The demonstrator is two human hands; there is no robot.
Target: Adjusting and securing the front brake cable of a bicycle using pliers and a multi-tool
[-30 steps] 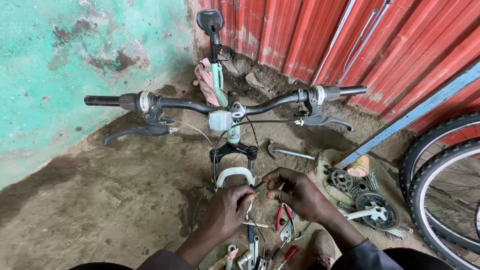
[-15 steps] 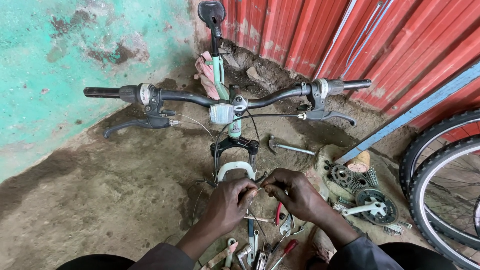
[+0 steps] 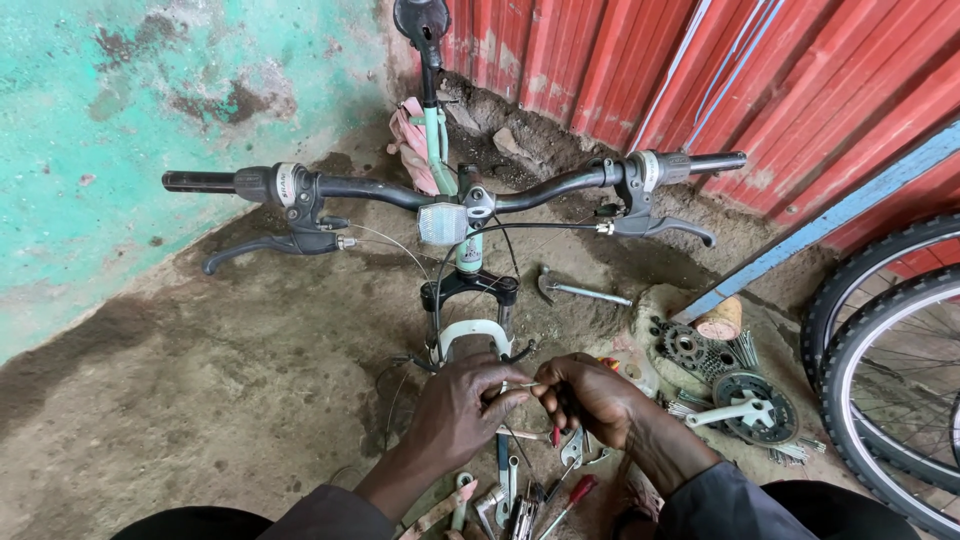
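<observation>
Both hands pinched on thin cable just below fork arch (image 3: 470,330): left hand (image 3: 462,408) steadies, right hand (image 3: 592,395) pulls taut; tools (image 3: 520,490) below arch, within reach.

- Soft, even daylight, moderately bright; no hard sun patches.
- Shadows faint and diffuse; a darker band lies on the dirt floor (image 3: 200,400) along the foot of the green wall (image 3: 120,130).
- No strong glare; only a dull sheen on the handlebar (image 3: 400,190) and the white reflector (image 3: 442,222).
- Wide-angle lens: bar and wall lines bow towards the edges.
- Centre sharp; both hands (image 3: 460,410) (image 3: 590,395) crisp, no motion blur.
- Bottom edge dark where the sleeves (image 3: 720,505) sit close to the lens.
</observation>
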